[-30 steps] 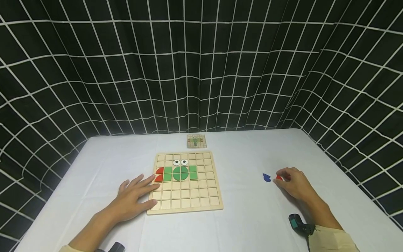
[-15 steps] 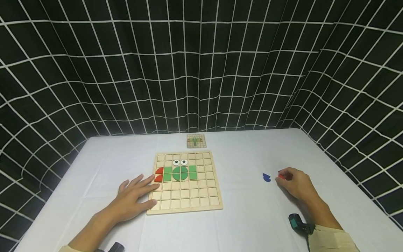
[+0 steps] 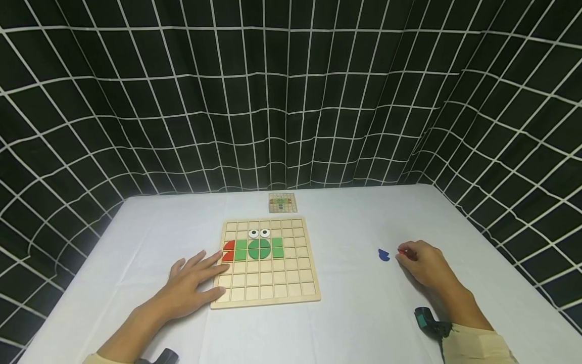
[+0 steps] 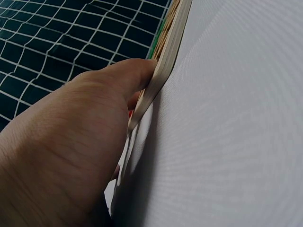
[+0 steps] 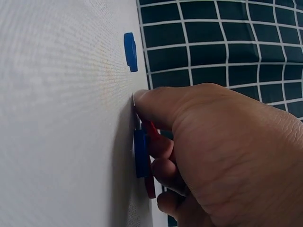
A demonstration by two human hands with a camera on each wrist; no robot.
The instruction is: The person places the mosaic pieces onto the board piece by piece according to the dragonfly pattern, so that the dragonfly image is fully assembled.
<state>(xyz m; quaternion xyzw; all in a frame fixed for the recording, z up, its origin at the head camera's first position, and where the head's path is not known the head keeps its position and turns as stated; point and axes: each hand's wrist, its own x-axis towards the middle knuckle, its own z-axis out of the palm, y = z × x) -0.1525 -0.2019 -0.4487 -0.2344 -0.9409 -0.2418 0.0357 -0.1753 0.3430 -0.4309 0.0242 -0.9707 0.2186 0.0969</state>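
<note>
My left hand (image 3: 182,290) rests on the left edge of a wooden grid board (image 3: 273,290), fingers spread and fairly straight. In the left wrist view its thumb touches the board's rim (image 4: 163,71). On the board lie red quarter-round pieces (image 3: 229,251), green squares (image 3: 241,249), a dark green circle of several pieces (image 3: 259,248) and two eye pieces (image 3: 259,233). Far to the right, my right hand (image 3: 423,263) pinches a red piece (image 5: 150,126) between thumb and fingers, low over the table. A blue piece (image 5: 141,153) and more red (image 5: 149,184) show beneath the fingers, partly hidden.
Just left of the right hand lies a notched blue piece (image 3: 384,255) on the white tablecloth (image 3: 350,283). Behind the board sits a small picture card (image 3: 282,202) with a similar pattern. A dark curtain with white grid lines (image 3: 291,101) surrounds the table's back and sides.
The right fingers shift slightly around the red piece, and less of it shows in the head view now. My left hand stays on the board, and the pieces there keep their places.
</note>
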